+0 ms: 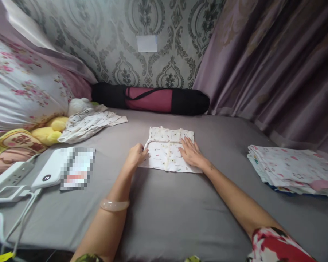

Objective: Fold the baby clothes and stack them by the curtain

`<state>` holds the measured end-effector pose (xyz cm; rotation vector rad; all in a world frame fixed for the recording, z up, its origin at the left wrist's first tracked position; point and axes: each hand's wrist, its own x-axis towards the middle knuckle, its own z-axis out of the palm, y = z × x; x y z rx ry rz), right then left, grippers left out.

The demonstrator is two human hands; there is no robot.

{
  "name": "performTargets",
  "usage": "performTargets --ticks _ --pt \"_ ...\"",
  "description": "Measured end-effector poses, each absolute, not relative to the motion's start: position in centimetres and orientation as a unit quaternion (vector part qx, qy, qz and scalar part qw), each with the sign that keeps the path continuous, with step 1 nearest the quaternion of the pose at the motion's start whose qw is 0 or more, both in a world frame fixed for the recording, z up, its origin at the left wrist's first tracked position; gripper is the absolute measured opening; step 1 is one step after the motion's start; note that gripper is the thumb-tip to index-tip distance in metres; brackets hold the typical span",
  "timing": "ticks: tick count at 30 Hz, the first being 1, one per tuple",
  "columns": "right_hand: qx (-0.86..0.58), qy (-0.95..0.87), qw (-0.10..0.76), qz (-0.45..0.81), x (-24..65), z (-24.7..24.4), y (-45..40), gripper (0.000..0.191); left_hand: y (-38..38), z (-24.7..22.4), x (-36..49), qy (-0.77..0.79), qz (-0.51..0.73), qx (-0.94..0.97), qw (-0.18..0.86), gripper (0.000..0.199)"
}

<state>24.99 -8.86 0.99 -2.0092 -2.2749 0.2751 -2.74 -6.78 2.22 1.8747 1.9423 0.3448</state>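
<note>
A small white printed baby shirt (160,156) lies on the grey bed sheet (164,207), its sleeves folded across the upper part. At its left edge, my left hand (137,155) has its fingers curled and pinched on the fabric of the shirt. My right hand (191,153) rests flat on the shirt's right side, fingers spread and pressing on the cloth. A yellowish strip runs down the middle of the shirt front.
Right of the shirt sits a stack of folded printed clothes (292,169). To the left are a crumpled printed garment (90,125), a white power bank (53,167), a blurred-out item, a power strip (12,176) and cables. A black and maroon bag (150,99) lies along the wall.
</note>
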Motion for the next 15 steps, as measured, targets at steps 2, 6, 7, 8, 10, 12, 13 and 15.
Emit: performTargets --ticks 2,6,7,8,10,12,13,15 --pt "-0.644 -0.76 0.038 0.086 25.0 0.6 -10.5 0.065 -7.1 3.1 -2.9 0.698 0.113 0.67 0.225 0.023" --pt "-0.638 -0.765 0.026 0.081 24.8 0.6 -11.9 0.061 -7.4 4.1 -3.0 0.694 0.101 0.652 0.287 0.026" --pt "-0.637 -0.766 0.025 0.085 24.6 0.8 -12.1 0.061 -7.5 4.2 -3.0 0.693 0.1 0.639 0.318 0.03" --pt "-0.634 -0.767 0.025 0.092 24.2 1.1 -12.3 0.062 -7.5 4.3 -3.0 0.691 0.1 0.623 0.352 0.035" --pt "-0.616 -0.78 0.034 0.105 23.3 1.8 -12.9 0.062 -7.7 4.4 -3.1 0.683 0.105 0.592 0.414 0.045" --pt "-0.585 -0.801 0.049 0.117 22.2 2.3 -13.9 0.062 -7.9 4.6 -3.2 0.669 0.125 0.578 0.451 0.056" --pt "-0.566 -0.813 0.054 0.124 21.6 2.4 -14.4 0.061 -8.0 4.7 -3.4 0.659 0.138 0.578 0.462 0.062" --pt "-0.533 -0.833 0.052 0.136 20.6 2.4 -15.3 0.06 -8.2 5.1 -3.7 0.631 0.161 0.584 0.485 0.07"
